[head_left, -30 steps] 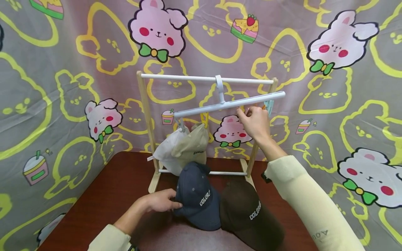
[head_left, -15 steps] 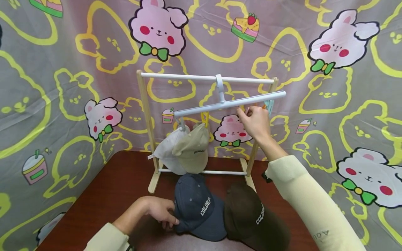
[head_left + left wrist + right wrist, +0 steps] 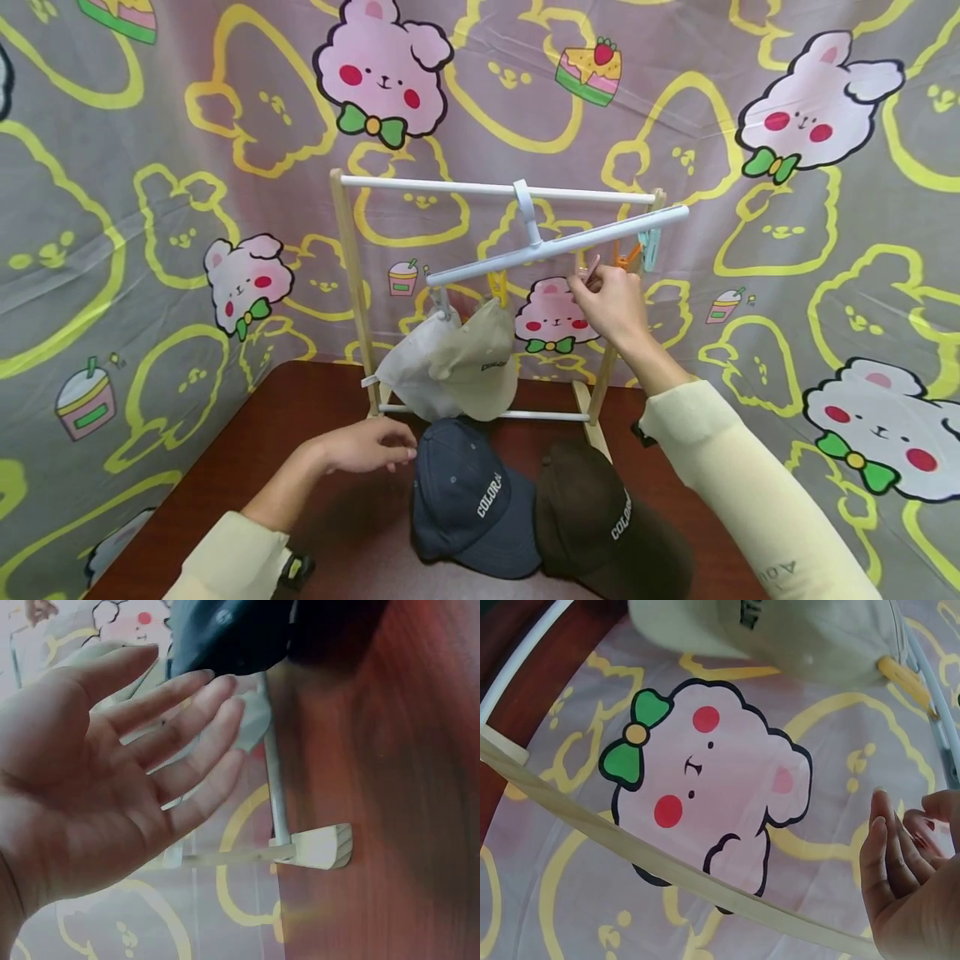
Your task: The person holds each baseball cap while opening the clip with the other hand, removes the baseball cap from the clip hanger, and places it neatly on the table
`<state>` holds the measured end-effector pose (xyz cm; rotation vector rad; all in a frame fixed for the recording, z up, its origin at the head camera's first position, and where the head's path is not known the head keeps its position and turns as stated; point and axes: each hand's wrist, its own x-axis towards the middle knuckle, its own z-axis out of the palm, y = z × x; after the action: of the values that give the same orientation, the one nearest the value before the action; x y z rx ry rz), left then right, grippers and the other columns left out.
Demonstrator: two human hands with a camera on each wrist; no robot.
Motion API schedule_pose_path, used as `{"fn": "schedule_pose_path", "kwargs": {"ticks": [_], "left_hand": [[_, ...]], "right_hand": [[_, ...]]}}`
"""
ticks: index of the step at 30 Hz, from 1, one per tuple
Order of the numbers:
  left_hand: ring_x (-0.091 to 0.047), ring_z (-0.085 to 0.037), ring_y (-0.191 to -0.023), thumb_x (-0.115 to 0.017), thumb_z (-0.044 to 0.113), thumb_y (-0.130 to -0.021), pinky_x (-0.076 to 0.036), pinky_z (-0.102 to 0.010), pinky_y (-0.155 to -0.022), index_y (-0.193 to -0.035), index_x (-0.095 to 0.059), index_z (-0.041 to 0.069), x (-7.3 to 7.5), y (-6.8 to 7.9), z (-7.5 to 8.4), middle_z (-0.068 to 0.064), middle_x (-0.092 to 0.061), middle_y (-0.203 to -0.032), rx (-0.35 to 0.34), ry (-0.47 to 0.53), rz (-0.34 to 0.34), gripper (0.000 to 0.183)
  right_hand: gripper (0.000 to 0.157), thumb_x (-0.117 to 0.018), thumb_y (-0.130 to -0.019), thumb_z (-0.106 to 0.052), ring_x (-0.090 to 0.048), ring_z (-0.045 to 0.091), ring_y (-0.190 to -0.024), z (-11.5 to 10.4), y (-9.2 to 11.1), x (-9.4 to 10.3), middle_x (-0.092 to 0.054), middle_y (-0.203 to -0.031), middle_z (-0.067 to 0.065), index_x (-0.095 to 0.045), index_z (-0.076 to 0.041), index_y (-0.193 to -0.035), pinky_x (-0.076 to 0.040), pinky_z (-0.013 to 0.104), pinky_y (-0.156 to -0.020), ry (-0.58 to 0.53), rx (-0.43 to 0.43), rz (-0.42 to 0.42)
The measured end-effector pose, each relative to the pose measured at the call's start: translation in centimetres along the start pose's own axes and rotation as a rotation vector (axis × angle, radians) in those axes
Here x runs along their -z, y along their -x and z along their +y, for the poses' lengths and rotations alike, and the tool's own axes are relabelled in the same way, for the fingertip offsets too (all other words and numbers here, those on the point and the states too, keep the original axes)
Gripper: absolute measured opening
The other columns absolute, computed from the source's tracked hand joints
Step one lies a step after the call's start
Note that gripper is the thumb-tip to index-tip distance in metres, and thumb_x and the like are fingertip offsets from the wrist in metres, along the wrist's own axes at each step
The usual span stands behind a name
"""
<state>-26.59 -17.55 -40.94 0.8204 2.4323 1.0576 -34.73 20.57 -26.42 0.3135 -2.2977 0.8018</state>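
My left hand [image 3: 367, 446] is held with fingers extended and nothing in them, its fingertips right at the crown of a navy baseball cap [image 3: 467, 496] on the table. The left wrist view shows its bare palm [image 3: 97, 787]. My right hand [image 3: 617, 310] pinches a small pink clothespin [image 3: 593, 268], mostly hidden by the fingers, just below a pale blue hanger [image 3: 570, 242]. The hanger tilts down to the left. From its lower end hang a white cap [image 3: 412, 375] on a grey clothespin [image 3: 443, 302] and a beige cap [image 3: 483, 371] on a yellow clothespin [image 3: 498, 288].
A wooden rack with a white top bar [image 3: 450, 187] carries the hanger. Orange [image 3: 628, 255] and teal [image 3: 649, 250] clothespins hang at the hanger's raised end. To the right of the navy cap lies a dark brown cap [image 3: 588, 508]. A patterned curtain [image 3: 720, 325] surrounds the table [image 3: 300, 400].
My left hand has let go of the navy cap, which has come down toward me, and drawn back. The hanger tilts more, with its two caps shifted right. The pink clothespin now shows.
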Motion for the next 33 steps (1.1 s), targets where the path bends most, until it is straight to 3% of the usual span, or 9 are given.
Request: {"fn": "schedule_pose_path", "kwargs": {"ticks": [2, 5, 12, 19, 24, 29, 33], "left_hand": [[-0.067, -0.026, -0.083, -0.061, 0.018, -0.103, -0.053, -0.034, -0.068, -0.114, -0.069, 0.004, 0.4, -0.1, 0.1, -0.008, -0.068, -0.098, 0.008, 0.0, 0.041, 0.019], [-0.065, -0.023, -0.085, -0.061, 0.02, -0.103, -0.052, -0.033, -0.068, -0.117, -0.069, 0.004, 0.8, -0.5, 0.2, -0.003, -0.068, -0.098, 0.002, -0.019, 0.112, 0.022], [-0.063, -0.032, -0.116, -0.06, 0.016, -0.104, -0.051, -0.048, -0.096, -0.13, -0.062, 0.002, 1.2, -2.0, 1.1, -0.015, -0.066, -0.125, -0.095, -0.007, 0.323, 0.03], [-0.054, -0.038, -0.132, -0.06, 0.016, -0.104, -0.047, -0.052, -0.104, -0.151, -0.043, 0.002, 1.4, -3.9, 2.8, -0.02, -0.055, -0.143, -0.097, 0.059, 0.414, 0.052], [-0.051, -0.039, -0.135, -0.061, 0.016, -0.103, -0.047, -0.052, -0.105, -0.154, -0.037, 0.002, 1.3, -4.7, 3.8, -0.021, -0.049, -0.147, -0.071, 0.042, 0.46, 0.058], [-0.052, -0.039, -0.131, -0.061, 0.016, -0.102, -0.048, -0.054, -0.102, -0.152, -0.039, 0.002, 1.2, -5.1, 4.0, -0.021, -0.049, -0.145, -0.041, 0.022, 0.52, 0.056], [-0.053, -0.041, -0.129, -0.062, 0.015, -0.101, -0.048, -0.054, -0.102, -0.151, -0.04, -0.001, 1.2, -5.5, 3.9, -0.024, -0.05, -0.144, -0.041, 0.026, 0.542, 0.057]], "right_hand": [[0.031, -0.062, -0.098, -0.032, -0.066, 0.019, -0.056, 0.1, 0.2, 0.0, -0.074, -0.071, 0.007, -0.075, -0.007, -0.083, -0.046, 0.033, -0.05, 0.0, -0.009, -0.017], [0.034, -0.059, -0.098, -0.032, -0.067, 0.019, -0.057, 0.3, 0.4, -0.1, -0.075, -0.072, 0.007, -0.075, -0.006, -0.086, -0.046, 0.033, -0.05, -0.005, -0.023, -0.047], [0.045, -0.052, -0.103, -0.038, -0.067, 0.022, -0.055, 0.3, 0.7, -0.2, -0.074, -0.069, 0.005, -0.077, -0.007, -0.081, -0.045, 0.035, -0.048, 0.03, -0.047, -0.128], [0.064, -0.041, -0.107, -0.048, -0.067, 0.022, -0.052, -0.1, 1.2, -0.4, -0.074, -0.068, 0.008, -0.072, -0.007, -0.069, -0.045, 0.037, -0.048, 0.025, -0.064, -0.211], [0.06, -0.044, -0.107, -0.045, -0.067, 0.021, -0.052, -0.7, 1.4, -0.8, -0.073, -0.066, 0.005, -0.073, -0.01, -0.07, -0.046, 0.035, -0.048, 0.005, -0.074, -0.293], [0.038, -0.051, -0.106, -0.03, -0.067, 0.015, -0.053, -1.1, 1.3, -1.4, -0.075, -0.075, 0.004, -0.077, -0.005, -0.093, -0.05, 0.034, -0.053, -0.027, 0.005, -0.338], [0.035, -0.052, -0.106, -0.028, -0.071, 0.017, -0.064, -1.3, 1.0, -1.7, -0.077, -0.09, 0.01, -0.072, -0.002, -0.118, -0.055, 0.035, -0.06, -0.044, 0.016, -0.353]]}}
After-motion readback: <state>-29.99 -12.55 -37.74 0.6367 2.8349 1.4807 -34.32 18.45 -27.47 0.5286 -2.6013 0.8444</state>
